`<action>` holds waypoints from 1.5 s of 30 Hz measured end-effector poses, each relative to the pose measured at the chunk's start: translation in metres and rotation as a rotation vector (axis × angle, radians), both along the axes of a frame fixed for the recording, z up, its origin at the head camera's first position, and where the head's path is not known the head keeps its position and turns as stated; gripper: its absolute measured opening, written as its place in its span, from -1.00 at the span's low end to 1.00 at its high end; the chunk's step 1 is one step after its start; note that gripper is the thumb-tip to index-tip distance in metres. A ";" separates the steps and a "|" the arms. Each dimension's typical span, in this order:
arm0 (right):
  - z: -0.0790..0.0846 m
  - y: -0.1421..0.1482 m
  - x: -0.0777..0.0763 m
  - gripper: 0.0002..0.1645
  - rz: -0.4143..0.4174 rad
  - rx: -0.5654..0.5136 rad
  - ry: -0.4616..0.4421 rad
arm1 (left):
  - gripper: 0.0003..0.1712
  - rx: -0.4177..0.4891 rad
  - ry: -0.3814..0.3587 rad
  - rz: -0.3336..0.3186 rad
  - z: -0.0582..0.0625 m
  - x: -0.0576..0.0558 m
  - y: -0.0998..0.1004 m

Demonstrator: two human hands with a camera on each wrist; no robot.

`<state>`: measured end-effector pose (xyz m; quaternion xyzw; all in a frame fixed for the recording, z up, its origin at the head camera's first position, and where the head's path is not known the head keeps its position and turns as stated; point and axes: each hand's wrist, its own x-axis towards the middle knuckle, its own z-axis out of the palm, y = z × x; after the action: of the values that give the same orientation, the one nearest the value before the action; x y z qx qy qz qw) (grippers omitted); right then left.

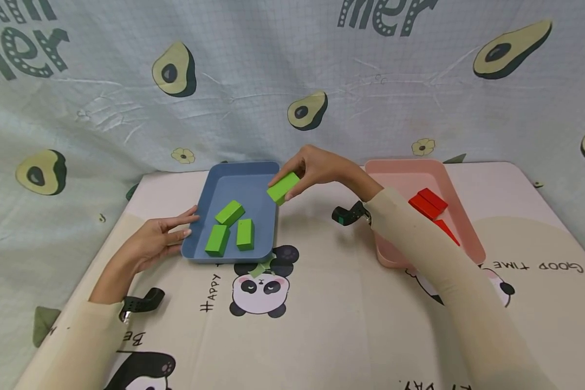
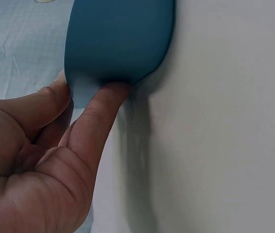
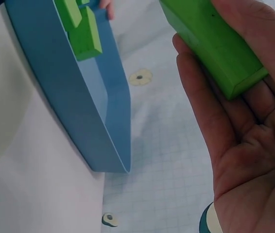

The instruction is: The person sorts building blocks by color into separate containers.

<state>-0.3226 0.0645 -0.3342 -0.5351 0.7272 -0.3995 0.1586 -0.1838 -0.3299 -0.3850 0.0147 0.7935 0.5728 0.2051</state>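
Note:
My right hand [image 1: 317,165] pinches a green block [image 1: 283,188] between thumb and fingers, raised over the right rim of a blue tray [image 1: 239,181]. The right wrist view shows the held block [image 3: 215,43] close up, tilted against the fingers. In the tray lie a green block [image 1: 229,213], a second green block [image 1: 217,240] and a third green block [image 1: 245,234]. My left hand [image 1: 151,241] holds the tray's left side, with fingertips at the rim. In the left wrist view a digit presses the outer wall of the tray [image 2: 120,43].
On the right stands a pink tray [image 1: 395,170] with several red blocks [image 1: 428,203] in it, partly covered by my right forearm. A panda-print cloth [image 1: 331,325] covers the table. Behind hangs an avocado-print curtain [image 1: 253,70].

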 end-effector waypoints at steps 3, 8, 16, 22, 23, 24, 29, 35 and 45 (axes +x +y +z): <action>0.001 -0.001 -0.001 -0.54 -0.001 -0.007 0.002 | -0.35 -0.002 0.000 -0.002 0.000 0.000 0.000; 0.001 -0.003 0.000 -0.55 0.006 -0.022 -0.019 | -0.35 0.007 -0.007 0.002 0.001 0.001 0.000; 0.001 -0.005 0.002 -0.55 -0.006 -0.009 -0.025 | -0.35 -0.002 -0.005 0.003 0.000 0.000 0.001; 0.001 -0.010 0.005 -0.54 0.005 -0.012 -0.040 | -0.34 -0.006 -0.007 0.000 -0.001 -0.001 0.001; 0.001 -0.011 0.005 -0.54 0.008 -0.014 -0.049 | -0.34 -0.006 -0.007 0.001 -0.001 -0.001 0.001; 0.001 -0.012 0.006 -0.54 0.011 -0.017 -0.057 | -0.34 -0.005 -0.006 0.001 -0.001 -0.001 0.001; 0.000 -0.017 0.008 -0.52 0.036 -0.029 -0.109 | -0.34 -0.009 -0.007 0.001 -0.001 -0.001 0.001; -0.002 -0.022 0.007 -0.56 0.051 -0.054 -0.128 | -0.34 -0.008 -0.009 -0.004 -0.002 -0.001 0.000; -0.008 -0.028 0.007 -0.57 0.077 -0.038 -0.084 | -0.34 -0.018 -0.008 -0.007 -0.002 -0.001 -0.001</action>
<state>-0.3151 0.0366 -0.3426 -0.5483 0.6912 -0.4289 0.1941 -0.1843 -0.3312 -0.3870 0.0132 0.7979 0.5648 0.2102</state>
